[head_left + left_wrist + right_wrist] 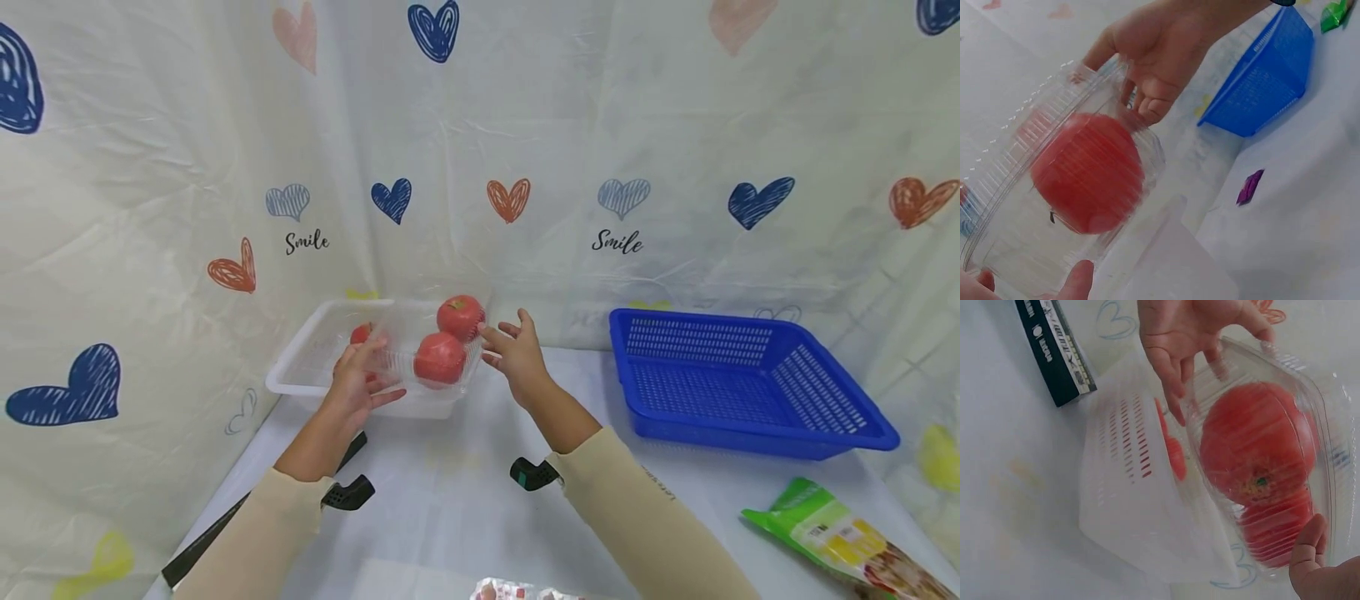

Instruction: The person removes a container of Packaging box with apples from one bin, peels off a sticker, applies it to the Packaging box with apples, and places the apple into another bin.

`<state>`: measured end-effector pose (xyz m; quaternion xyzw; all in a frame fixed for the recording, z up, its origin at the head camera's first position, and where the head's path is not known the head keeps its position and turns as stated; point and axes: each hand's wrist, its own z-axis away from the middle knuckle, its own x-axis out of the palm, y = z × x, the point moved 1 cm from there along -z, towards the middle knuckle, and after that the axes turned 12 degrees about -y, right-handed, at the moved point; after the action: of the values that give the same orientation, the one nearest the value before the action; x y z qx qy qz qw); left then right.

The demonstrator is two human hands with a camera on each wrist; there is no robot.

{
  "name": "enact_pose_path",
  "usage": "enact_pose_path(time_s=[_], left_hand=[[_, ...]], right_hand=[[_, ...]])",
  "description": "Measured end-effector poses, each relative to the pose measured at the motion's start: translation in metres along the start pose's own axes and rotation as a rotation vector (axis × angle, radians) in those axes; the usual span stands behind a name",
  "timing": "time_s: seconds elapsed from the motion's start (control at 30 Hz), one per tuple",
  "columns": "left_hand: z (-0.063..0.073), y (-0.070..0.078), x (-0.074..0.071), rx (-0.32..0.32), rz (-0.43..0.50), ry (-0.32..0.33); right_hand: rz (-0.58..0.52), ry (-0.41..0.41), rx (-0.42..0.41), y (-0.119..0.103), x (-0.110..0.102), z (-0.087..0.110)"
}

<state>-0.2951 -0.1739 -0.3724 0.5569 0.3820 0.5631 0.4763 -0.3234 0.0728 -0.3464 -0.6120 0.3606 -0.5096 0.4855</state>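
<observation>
A clear plastic clamshell box (397,354) with two red apples, one nearer (439,359) and one behind (460,317), is held tilted over a white slotted basket (300,367). My left hand (352,387) grips the box's left end, thumb on the near side. At the other end, my right hand (517,354) holds the rim between thumb and fingers, as the left wrist view shows with its hand (1163,56). More red fruit (361,333) lies inside the basket, partly hidden by the box and my left hand.
To the right stands a blue slotted basket (750,417). A green food bag (847,533) lies at the front right, and a small printed packet (517,590) is at the front edge. A purple wrapper (1250,187) shows in the left wrist view. Behind hangs a heart-printed curtain (555,125).
</observation>
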Motion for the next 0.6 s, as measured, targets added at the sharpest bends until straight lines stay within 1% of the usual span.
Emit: enact_pose_path(time_s=[0.13,0.27,0.43,0.6], left_hand=[[0.001,-0.003,-0.002,-0.019,0.005,-0.037],[0.003,-0.005,-0.004,-0.023,-0.012,-0.075],[0.006,-0.005,-0.006,-0.034,-0.037,-0.133],[0.008,-0.008,-0.009,-0.006,-0.099,-0.191]], right_hand=[[-0.019,0.008,0.034,0.0,-0.011,-0.001],[-0.022,0.013,0.052,-0.001,-0.025,-0.001],[0.004,-0.031,0.069,-0.001,-0.04,0.003],[0.036,-0.104,0.061,0.003,-0.058,0.011]])
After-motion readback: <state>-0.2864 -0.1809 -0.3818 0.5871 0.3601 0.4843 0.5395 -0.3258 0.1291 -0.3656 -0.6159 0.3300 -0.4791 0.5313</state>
